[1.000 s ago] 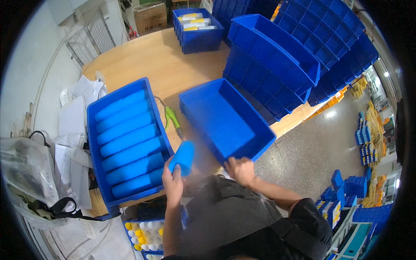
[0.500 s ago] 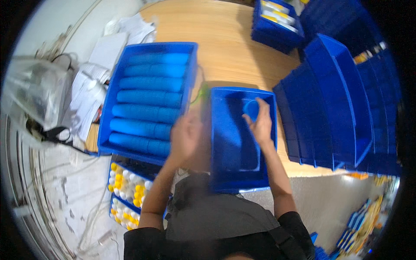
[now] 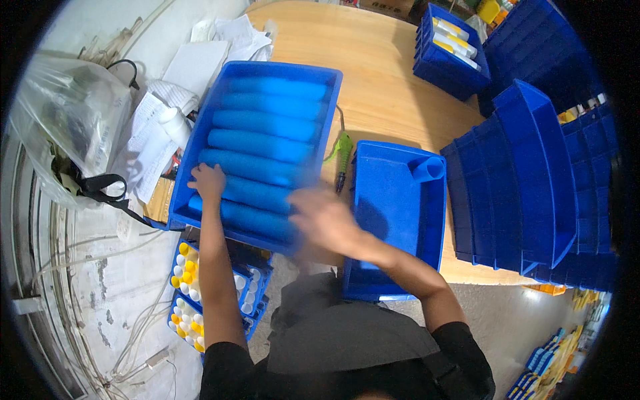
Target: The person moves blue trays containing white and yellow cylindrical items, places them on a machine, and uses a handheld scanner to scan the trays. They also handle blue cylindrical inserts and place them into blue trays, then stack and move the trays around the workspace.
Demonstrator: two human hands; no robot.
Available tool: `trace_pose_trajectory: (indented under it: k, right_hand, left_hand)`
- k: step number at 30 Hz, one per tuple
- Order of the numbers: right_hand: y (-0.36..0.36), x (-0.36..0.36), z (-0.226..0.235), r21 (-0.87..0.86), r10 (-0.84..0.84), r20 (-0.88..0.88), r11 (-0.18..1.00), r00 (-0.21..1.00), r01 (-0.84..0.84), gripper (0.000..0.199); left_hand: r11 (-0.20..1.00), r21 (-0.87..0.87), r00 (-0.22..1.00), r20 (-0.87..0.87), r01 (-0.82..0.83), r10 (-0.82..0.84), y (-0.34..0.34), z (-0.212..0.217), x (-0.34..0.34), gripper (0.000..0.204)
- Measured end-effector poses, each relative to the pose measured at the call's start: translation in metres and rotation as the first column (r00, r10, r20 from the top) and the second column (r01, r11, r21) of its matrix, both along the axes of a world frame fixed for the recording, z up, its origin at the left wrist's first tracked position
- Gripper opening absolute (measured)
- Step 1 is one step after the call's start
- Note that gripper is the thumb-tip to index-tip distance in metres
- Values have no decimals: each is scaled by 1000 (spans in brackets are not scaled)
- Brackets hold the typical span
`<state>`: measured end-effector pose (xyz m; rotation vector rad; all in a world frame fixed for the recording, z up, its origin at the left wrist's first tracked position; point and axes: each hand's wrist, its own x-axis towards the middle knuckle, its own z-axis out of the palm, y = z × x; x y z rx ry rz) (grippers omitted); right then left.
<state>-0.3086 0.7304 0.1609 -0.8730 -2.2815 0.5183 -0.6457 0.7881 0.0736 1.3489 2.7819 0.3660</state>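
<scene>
A blue bin [image 3: 339, 100] on the left of the table holds several rows of blue cylinders [image 3: 267, 143], laid side by side. My left hand [image 3: 211, 181] rests at the left ends of the lower rows, its fingers spread apart over them. Near the right ends of those rows is my right hand [image 3: 327, 217], smeared by motion, so its fingers cannot be made out. In a second blue bin [image 3: 393, 220], to the right, a single short blue tube [image 3: 427, 169] lies in the far right corner, touched by neither hand.
Tall stacks of blue bins [image 3: 507, 180] stand on the right. A bin of white and yellow tubes [image 3: 457, 43] sits at the back. Between the two bins lies a green-handled tool [image 3: 343, 150]. Bins with white and yellow pieces [image 3: 189, 267] are below left, papers [image 3: 150, 130] beside the wall.
My right hand has let go of the blue tube in the right bin and swung left to the rows. My left hand has moved left across them. The whole view has shifted slightly.
</scene>
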Motion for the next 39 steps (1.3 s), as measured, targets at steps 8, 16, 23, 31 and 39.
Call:
trace_pose_trajectory:
  k: [8, 16, 23, 31, 39]
  right_hand:
    - [21, -132, -61, -25, -134, 477, 986, 869, 165, 42]
    - [32, -115, -19, -295, 69, 322, 955, 944, 31, 45]
    - [-17, -97, 5, -498, -31, 207, 857, 978, 132, 74]
    - [-26, 42, 18, -631, -439, -556, 776, 706, -14, 56]
    - [53, 166, -67, -820, -925, -290, 107, 245, -563, 59]
  left_hand:
    - [805, 342, 519, 853, -485, -49, -47, 14, 0, 81]
    - [828, 230, 400, 916, -511, -8, -37, 26, 28, 96]
    - [862, 292, 303, 937, -414, -172, -38, 47, 51, 64]
    - [984, 175, -658, 738, -28, -150, -98, 139, 163, 73]
    - [813, -15, -334, 907, 583, 256, -73, 108, 317, 72]
